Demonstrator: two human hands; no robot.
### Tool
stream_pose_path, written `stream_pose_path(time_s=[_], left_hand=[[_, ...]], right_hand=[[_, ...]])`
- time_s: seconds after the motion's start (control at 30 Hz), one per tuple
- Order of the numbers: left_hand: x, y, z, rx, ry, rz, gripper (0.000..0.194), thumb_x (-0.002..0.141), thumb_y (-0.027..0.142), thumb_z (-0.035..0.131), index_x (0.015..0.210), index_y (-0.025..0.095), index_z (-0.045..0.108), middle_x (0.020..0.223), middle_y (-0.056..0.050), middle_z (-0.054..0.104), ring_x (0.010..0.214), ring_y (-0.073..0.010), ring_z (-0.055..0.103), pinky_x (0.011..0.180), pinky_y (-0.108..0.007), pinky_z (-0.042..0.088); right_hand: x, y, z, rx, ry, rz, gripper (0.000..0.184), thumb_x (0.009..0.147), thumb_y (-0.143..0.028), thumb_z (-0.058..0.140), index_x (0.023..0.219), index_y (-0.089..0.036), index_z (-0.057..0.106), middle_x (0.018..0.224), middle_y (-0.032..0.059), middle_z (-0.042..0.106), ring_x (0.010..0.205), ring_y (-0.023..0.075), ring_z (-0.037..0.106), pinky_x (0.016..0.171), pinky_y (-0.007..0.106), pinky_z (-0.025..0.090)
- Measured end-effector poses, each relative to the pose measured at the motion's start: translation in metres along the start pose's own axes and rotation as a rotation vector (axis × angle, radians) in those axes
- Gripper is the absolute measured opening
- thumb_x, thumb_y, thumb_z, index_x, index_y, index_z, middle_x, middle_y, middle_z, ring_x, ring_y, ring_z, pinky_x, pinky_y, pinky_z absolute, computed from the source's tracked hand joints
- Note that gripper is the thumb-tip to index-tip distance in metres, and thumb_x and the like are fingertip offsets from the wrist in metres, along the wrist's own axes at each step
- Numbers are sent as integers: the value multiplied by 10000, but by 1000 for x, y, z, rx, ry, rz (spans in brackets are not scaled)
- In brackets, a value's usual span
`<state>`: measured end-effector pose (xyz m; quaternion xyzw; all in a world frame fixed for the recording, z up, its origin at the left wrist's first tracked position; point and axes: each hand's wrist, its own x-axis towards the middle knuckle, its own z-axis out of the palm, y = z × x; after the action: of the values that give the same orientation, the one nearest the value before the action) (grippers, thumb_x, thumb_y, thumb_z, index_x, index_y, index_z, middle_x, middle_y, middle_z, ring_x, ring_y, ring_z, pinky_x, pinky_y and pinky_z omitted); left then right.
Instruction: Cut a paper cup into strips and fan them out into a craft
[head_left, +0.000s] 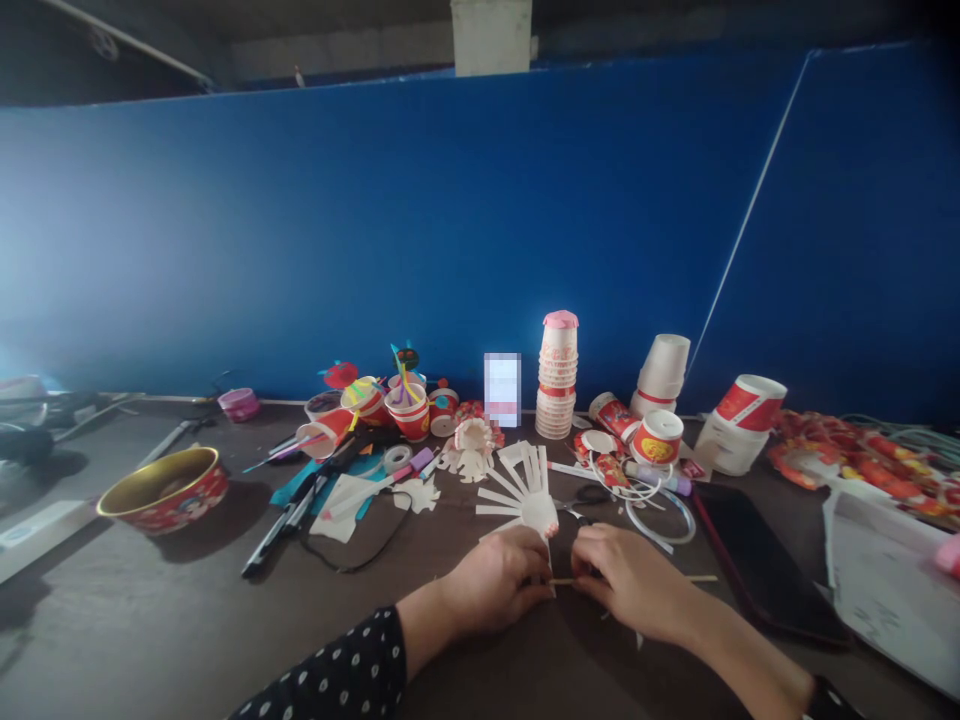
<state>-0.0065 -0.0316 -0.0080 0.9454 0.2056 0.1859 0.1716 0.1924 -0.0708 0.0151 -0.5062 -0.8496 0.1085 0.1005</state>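
Observation:
A white paper cup cut into fanned strips lies flat in front of me, its strips spread out to the left and back. My left hand is closed on one strip at its near side. In the fingers of my right hand is a thin wooden stick, which runs sideways under the hand. The stick's left end reaches the strip at my left fingertips; whether the strip is wrapped around it I cannot tell. Scissors lie just behind my right hand, partly hidden by it.
A tall stack of paper cups stands at the back. Decorated cups are to its left, beside pens and tape. A red-and-gold bowl sits at left. A dark tablet and a white box lie at right.

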Motion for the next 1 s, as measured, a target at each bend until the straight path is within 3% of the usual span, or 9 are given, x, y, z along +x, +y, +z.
stream_pose_path(time_s=[0.33, 0.7, 1.0], left_hand=[[1, 1, 2, 210, -36, 43, 172, 814, 240, 460, 779, 159, 607, 845, -44, 601, 755, -142, 558, 685, -219, 436], [1, 2, -2, -24, -2, -50, 126, 802, 258, 538, 768, 163, 613, 852, -37, 600, 833, -141, 546, 759, -214, 435], [2, 3, 3, 127, 33, 46, 176, 831, 241, 478, 748, 158, 609, 810, -36, 588, 755, -131, 538, 678, -210, 428]], right_hand=[[-1, -1, -1, 14, -5, -7, 64, 748, -148, 531, 696, -176, 556, 748, 14, 584, 733, 151, 525, 625, 238, 320], [0, 1, 1, -16, 17, -7, 43, 755, -184, 556, 722, -179, 583, 763, 11, 589, 763, 153, 532, 642, 237, 326], [1, 0, 4, 1, 38, -68, 55, 775, -204, 556, 775, -194, 611, 801, 6, 591, 786, 147, 546, 665, 219, 356]])
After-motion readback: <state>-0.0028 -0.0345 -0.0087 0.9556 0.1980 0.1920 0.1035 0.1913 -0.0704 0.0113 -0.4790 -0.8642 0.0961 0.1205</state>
